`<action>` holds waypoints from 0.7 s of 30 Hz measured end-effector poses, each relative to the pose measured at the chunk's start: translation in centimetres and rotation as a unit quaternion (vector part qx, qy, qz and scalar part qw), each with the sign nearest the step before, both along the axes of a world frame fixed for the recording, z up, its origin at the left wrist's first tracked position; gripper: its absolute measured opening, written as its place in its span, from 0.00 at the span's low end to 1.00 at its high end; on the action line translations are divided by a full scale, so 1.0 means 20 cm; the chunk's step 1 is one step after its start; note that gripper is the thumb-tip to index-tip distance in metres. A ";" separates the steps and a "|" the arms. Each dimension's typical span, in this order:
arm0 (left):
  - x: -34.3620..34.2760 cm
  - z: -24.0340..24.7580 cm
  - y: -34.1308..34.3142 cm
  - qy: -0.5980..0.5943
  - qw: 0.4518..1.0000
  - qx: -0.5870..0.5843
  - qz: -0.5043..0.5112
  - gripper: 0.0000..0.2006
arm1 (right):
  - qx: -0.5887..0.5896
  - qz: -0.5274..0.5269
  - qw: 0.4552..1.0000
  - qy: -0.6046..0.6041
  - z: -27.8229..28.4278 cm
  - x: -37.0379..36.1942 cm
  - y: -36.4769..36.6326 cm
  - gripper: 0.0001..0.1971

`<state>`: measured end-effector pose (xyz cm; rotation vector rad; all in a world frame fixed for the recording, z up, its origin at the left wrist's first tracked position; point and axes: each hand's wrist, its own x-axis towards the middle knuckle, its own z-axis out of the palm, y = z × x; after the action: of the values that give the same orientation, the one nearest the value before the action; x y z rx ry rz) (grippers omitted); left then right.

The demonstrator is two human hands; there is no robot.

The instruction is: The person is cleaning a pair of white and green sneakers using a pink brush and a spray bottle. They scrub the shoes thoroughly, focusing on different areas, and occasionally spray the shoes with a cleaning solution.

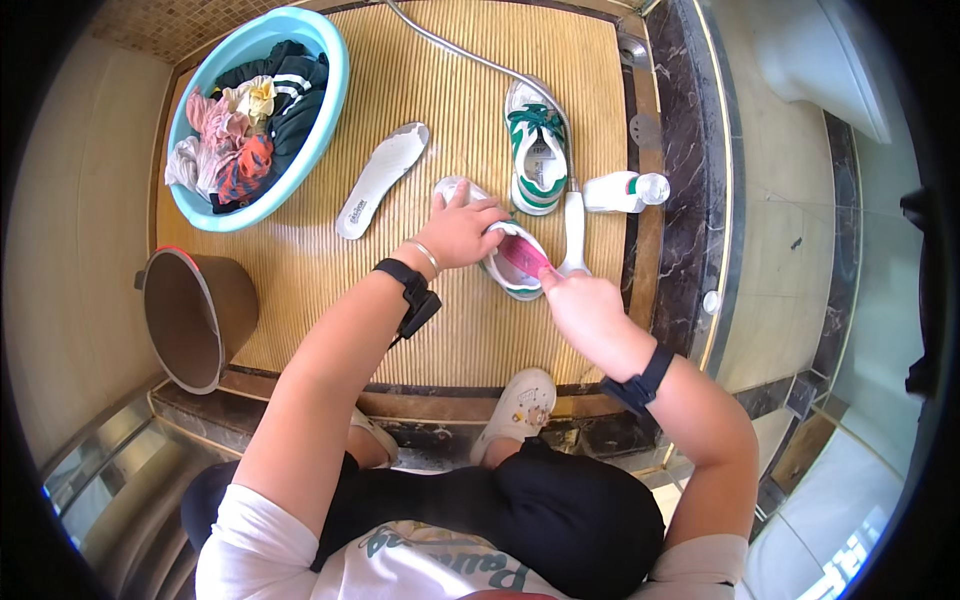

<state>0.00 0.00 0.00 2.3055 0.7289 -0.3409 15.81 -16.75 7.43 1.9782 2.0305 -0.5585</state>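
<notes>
The left hand [462, 230] spreads over the shoe [517, 289], probably bracing it against the right hand [585, 305], which pinches a pink brush [521, 254] inside the opening. The shoe sits mid-mat [430, 335], toe toward eleven o'clock, heel toward five, seemingly for easy reach. It looks white with green heel trim, its front largely hidden.

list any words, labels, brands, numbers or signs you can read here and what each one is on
White shirt: large green lettering, partly lost in folds; I won't copy it out.
Loose white insole: small dark print near its lower end, too small to read.
Shoe with green laces: small dark print inside, too small to read.
</notes>
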 end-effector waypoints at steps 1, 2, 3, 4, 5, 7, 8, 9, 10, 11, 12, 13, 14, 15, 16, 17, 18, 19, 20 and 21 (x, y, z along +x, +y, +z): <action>-0.02 -0.02 -0.01 -0.008 1.000 -0.003 0.011 0.22 | 0.017 -0.001 1.000 -0.011 -0.03 -0.03 -0.02 0.17; -0.04 -0.04 -0.02 -0.015 1.000 -0.005 0.022 0.22 | 0.035 -0.002 0.999 -0.022 -0.06 -0.06 -0.03 0.16; 0.03 -0.01 0.13 -0.027 0.999 0.036 0.012 0.22 | 0.095 -0.021 0.995 -0.024 -0.13 -0.05 0.12 0.16; 0.04 0.00 0.12 -0.023 0.999 0.035 0.008 0.22 | 0.113 -0.034 0.993 -0.013 -0.19 -0.08 0.18 0.15; 0.05 0.00 0.10 -0.020 0.999 0.034 0.005 0.21 | 0.131 -0.047 0.990 -0.002 -0.22 -0.08 0.20 0.15; 0.02 0.00 0.09 -0.015 1.000 0.023 0.006 0.21 | 0.118 -0.044 0.991 0.046 -0.21 -0.07 0.22 0.15; 0.01 0.00 0.09 -0.010 1.000 0.021 0.003 0.21 | 0.111 -0.043 0.991 0.068 -0.20 -0.05 0.22 0.15; 0.00 0.00 0.09 -0.006 1.000 0.022 0.001 0.21 | 0.066 -0.026 0.994 0.079 -0.17 -0.04 0.19 0.14; 0.00 0.00 0.10 -0.010 1.000 0.023 0.001 0.21 | 0.020 -0.009 0.996 0.085 -0.12 0.00 0.12 0.14; -0.01 -0.01 0.10 -0.014 1.000 0.025 0.001 0.21 | -0.026 0.009 0.996 0.091 -0.08 0.03 0.07 0.13; -0.01 -0.01 0.08 -0.016 1.000 0.023 0.002 0.21 | -0.038 0.009 0.995 0.092 -0.04 0.04 0.04 0.12; -0.01 -0.01 0.06 -0.011 1.000 0.023 0.004 0.21 | -0.050 0.010 0.994 0.094 -0.01 0.06 0.02 0.12; -0.02 -0.01 0.03 -0.006 1.000 0.023 0.006 0.21 | -0.061 0.012 0.993 0.096 0.01 0.06 0.02 0.11; -0.02 0.00 0.01 -0.002 1.000 0.023 0.004 0.21 | -0.043 0.008 0.993 0.107 -0.01 0.06 0.03 0.11; 0.00 0.00 0.00 -0.004 1.000 0.017 0.007 0.21 | -0.025 0.001 0.993 0.116 -0.05 0.06 0.05 0.10; 0.01 0.01 -0.02 -0.005 1.000 0.012 0.009 0.21 | -0.006 -0.006 0.992 0.125 -0.10 0.06 0.08 0.10; 0.03 0.01 -0.03 -0.009 1.000 0.005 0.009 0.21 | 0.014 -0.030 0.990 0.137 -0.19 0.02 0.10 0.10; 0.05 0.01 -0.03 -0.011 1.000 0.003 0.005 0.21 | 0.040 -0.052 0.987 0.150 -0.22 -0.02 0.14 0.10; 0.06 0.02 -0.04 -0.014 1.000 0.002 0.001 0.21 | 0.049 -0.069 0.982 0.170 -0.23 -0.03 0.13 0.11; 0.04 0.01 -0.04 -0.005 1.000 0.002 -0.002 0.21 | 0.042 -0.069 0.981 0.177 -0.18 -0.03 0.14 0.11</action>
<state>0.72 -0.76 0.17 2.3102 0.7217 -0.3298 15.13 -14.01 3.87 2.2129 2.1542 -0.9304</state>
